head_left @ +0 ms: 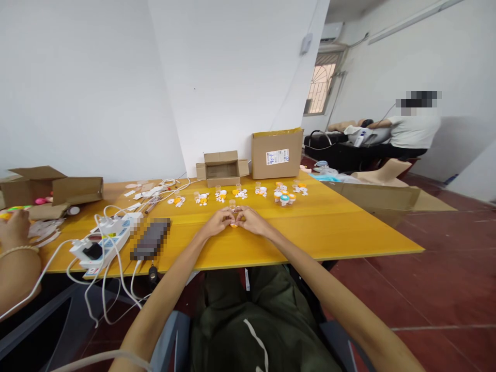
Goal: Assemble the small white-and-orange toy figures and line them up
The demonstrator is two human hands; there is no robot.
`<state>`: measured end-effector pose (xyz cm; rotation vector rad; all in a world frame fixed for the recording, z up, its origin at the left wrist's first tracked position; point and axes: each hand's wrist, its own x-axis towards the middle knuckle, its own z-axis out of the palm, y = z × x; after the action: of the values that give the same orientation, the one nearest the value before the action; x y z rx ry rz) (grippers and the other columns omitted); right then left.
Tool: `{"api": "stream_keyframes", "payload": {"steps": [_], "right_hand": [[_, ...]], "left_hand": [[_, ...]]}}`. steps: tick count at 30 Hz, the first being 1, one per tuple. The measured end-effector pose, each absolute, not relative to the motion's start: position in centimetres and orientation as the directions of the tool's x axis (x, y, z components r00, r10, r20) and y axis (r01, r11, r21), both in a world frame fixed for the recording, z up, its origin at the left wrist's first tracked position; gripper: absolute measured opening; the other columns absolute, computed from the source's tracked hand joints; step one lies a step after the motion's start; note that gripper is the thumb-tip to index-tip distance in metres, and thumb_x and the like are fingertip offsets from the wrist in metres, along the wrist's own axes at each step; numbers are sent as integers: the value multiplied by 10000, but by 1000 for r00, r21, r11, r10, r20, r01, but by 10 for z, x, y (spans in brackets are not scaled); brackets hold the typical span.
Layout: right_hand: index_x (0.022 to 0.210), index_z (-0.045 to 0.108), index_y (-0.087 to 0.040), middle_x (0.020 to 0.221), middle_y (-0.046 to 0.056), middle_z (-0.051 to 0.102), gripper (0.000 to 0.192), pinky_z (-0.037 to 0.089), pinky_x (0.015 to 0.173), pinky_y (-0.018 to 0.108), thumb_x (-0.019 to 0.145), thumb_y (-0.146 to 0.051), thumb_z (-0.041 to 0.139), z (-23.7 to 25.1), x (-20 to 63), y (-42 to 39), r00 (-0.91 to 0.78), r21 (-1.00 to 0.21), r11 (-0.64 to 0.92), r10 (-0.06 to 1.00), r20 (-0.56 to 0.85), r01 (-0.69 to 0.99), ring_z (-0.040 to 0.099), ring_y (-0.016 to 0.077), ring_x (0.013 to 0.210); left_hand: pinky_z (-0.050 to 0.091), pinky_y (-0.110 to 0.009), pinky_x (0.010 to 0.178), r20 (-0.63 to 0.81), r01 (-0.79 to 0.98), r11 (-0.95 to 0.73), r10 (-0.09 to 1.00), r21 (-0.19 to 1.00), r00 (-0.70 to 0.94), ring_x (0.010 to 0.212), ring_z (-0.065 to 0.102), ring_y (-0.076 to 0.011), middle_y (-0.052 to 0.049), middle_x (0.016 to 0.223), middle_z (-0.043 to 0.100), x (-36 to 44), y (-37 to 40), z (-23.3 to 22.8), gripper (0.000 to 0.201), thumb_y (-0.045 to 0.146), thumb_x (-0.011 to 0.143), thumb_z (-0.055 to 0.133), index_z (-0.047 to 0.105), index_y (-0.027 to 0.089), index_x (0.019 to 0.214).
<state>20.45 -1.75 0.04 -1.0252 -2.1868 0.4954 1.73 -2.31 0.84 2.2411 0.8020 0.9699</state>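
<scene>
Both my hands meet over the middle of the yellow table [310, 227]. My left hand [218, 221] and my right hand [251, 219] pinch together a small orange and white toy piece [233, 224], which rests on the tabletop between the fingertips. A tiny clear vial [232, 205] stands just behind my fingers. Beyond it runs a row of several small orange, white and teal toy parts [284, 196], out of reach of both hands.
A white power strip [106, 240] with trailing cables and a dark phone [151, 238] lie at the left. Open cardboard boxes [222, 168] stand at the back. Another person's hand [15, 227] rests at the far left; another person sits at the far right [413, 129].
</scene>
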Motion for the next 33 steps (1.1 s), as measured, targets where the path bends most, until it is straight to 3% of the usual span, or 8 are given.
{"api": "stream_keyframes", "payload": {"steps": [22,28,33], "right_hand": [[668,690,-225,1164,75,700,112,516,951,382,771,-184,706,-5,205,-17,-433,-595,600,799,417,535,635,258,1170],[714,690,-215,924,45,720,126,525,847,325,790,-123,650,-4,203,-21,-426,-580,592,806,411,560,688,206,938],[732,691,-207,856,31,713,114,512,771,292,791,-118,650,0,203,-24,-427,-578,587,809,404,567,677,188,843]], "left_hand": [[466,-314,784,421,311,-645,721,698,550,796,584,-178,-35,786,611,18,-24,9,169,218,858,643,683,170,701],[453,-294,748,414,321,-635,731,702,542,773,578,-163,-31,786,612,16,-22,8,147,164,844,650,692,162,704],[462,-302,762,413,321,-638,728,700,547,784,586,-171,-38,788,626,15,-21,8,134,227,843,683,716,169,727]]}}
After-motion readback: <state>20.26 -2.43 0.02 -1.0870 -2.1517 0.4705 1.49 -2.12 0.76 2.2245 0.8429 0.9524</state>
